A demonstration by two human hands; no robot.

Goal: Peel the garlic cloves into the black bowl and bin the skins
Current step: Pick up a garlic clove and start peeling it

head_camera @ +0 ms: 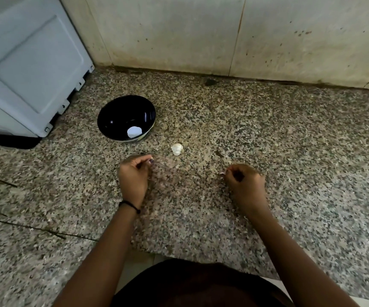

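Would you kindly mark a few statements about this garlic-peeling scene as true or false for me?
1. The black bowl stands on the granite counter, beyond the left hand. True.
2. The garlic piece lies inside the bowl. False: it lies on the counter, right of the bowl and nearer the person.
3. The left hand grips the bowl's rim. False: it is apart from the bowl, over bare counter.
4. A dark band circles the left wrist. True.
5. The right hand rests on the garlic piece. False: it is apart from it, further right and nearer the person.
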